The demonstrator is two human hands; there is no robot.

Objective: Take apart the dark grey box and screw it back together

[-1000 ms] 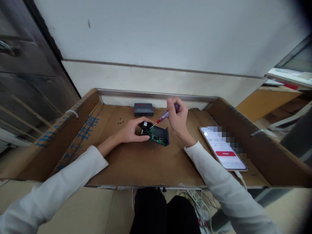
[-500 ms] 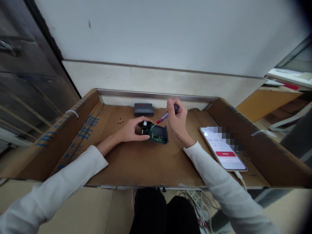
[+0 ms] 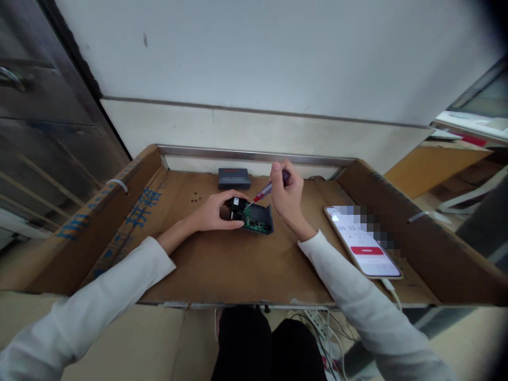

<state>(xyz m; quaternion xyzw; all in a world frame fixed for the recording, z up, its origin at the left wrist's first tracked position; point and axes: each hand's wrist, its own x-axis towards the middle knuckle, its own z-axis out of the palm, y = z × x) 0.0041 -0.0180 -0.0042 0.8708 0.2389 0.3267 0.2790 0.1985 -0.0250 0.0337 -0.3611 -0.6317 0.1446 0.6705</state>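
1. The left hand [image 3: 214, 212] comes in from the lower left, forearm slanting up and inward, wrist low. Its thumb lies along the near edge and its fingers curl over the far edge, pinching the left end of the case [image 3: 268, 226] between them.
2. The case is near the middle of the cardboard [image 3: 254, 275], tilted, with a green board [image 3: 254, 224] showing inside it. A black block [image 3: 235, 202] with a white label sits at the end by the left hand.
3. The right hand [image 3: 287, 193] is raised to the right of the case, its forearm reaching up from the lower right. Its fingers are wrapped around the handle of the screwdriver [image 3: 266, 191].
4. The screwdriver slants down and left, its tip at the board's far side; whether it touches is too small to tell.
5. Behind the case stands a grey box [image 3: 234, 179], just beyond the left fingers.
6. Small dark bits [image 3: 196, 197] lie left of the case, near the left hand.
7. A phone [image 3: 367, 247] lies well to the right, beside the right sleeve [image 3: 349, 286], with a white cable [image 3: 391, 288] at its near end.
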